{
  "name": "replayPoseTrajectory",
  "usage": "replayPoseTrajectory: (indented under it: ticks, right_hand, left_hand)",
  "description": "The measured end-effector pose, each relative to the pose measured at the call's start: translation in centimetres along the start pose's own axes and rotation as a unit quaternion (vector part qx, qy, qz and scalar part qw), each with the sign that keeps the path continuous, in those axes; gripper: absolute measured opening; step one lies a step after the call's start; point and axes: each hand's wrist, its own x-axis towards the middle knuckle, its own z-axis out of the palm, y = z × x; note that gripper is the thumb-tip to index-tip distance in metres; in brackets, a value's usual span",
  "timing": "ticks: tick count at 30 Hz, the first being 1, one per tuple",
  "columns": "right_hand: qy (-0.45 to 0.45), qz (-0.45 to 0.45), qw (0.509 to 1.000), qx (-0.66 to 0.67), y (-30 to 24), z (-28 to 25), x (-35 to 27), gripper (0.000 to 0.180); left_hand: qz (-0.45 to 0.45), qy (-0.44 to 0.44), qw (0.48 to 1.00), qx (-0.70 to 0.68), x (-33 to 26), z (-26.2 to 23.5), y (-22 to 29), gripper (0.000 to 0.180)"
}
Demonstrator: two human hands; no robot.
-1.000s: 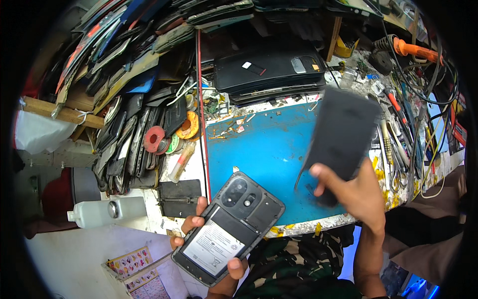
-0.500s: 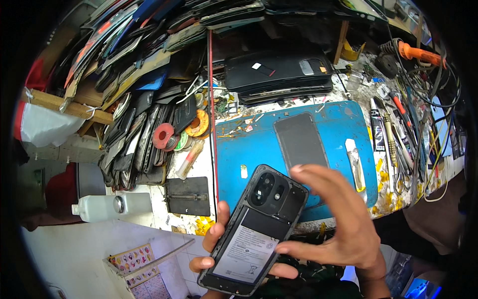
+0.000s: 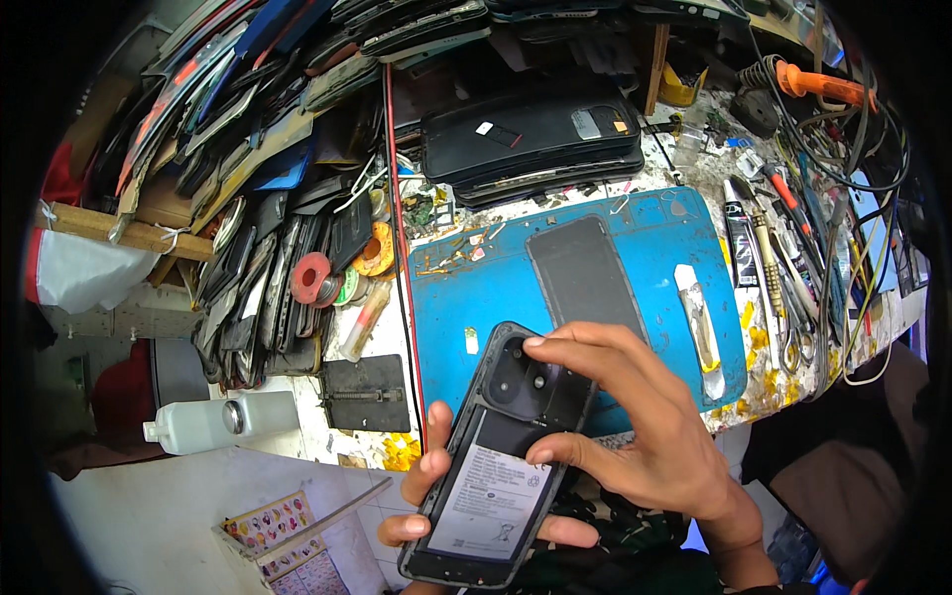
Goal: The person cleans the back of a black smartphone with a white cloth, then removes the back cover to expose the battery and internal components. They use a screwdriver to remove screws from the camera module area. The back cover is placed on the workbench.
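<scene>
A phone with its back cover off [image 3: 496,446] is tilted above the bench's front edge. Its camera block sits at the top, and a grey labelled battery [image 3: 488,496] fills the lower part. My left hand [image 3: 430,464] cradles the phone from beneath, fingertips along its left edge and one finger showing at the right. Over the phone's upper right, my right hand [image 3: 659,431] is curved with thumb and index finger apart. The index fingertip meets the camera block; the thumb tip is at the battery's upper right. The other right fingers are mostly hidden.
A blue mat [image 3: 456,307] bears a dark phone panel [image 3: 585,278] and a utility knife [image 3: 699,327]. Stacked phone panels [image 3: 535,149] stand behind. Solder spools [image 3: 315,280] and a plastic bottle [image 3: 228,416] are left; scissors [image 3: 793,332], tools and cables crowd the right.
My right hand has moved left over the phone, its index finger from the upper right edge onto the camera block. The left hand still holds the phone. The view has shifted slightly.
</scene>
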Motion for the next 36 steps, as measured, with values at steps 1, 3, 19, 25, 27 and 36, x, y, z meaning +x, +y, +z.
replayPoseTrajectory:
  ticks: [1, 3, 19, 25, 27, 36]
  right_hand:
    - [0.004, 0.013, 1.0, 0.017, 0.0, 0.1, 0.0, 0.064]
    - [-0.007, 0.028, 1.0, 0.009, 0.0, 0.3, 0.0, 0.063]
    - [-0.069, 0.046, 0.994, 0.068, 0.9, -0.3, 0.3, 0.069]
    - [-0.051, 0.074, 0.984, 0.151, 2.0, 0.4, 0.6, 0.072]
    - [-0.039, 0.054, 0.982, 0.176, 2.1, 0.6, 0.5, 0.067]
    - [0.018, 0.001, 0.993, 0.114, 2.2, 0.7, 0.2, 0.037]
  left_hand:
    - [-0.008, 0.021, 0.998, -0.054, 0.2, 0.2, 0.1, 0.125]
    - [-0.022, 0.078, 0.981, -0.177, 0.7, 0.8, 0.5, 0.126]
    - [-0.009, 0.072, 0.945, -0.319, 1.2, 1.4, 0.3, 0.126]
    - [-0.007, 0.068, 0.947, -0.314, 1.2, 1.2, 0.3, 0.126]
    - [-0.006, 0.066, 0.948, -0.311, 1.1, 1.1, 0.2, 0.126]
    - [-0.001, 0.046, 0.96, -0.278, 0.8, 0.5, -0.1, 0.126]
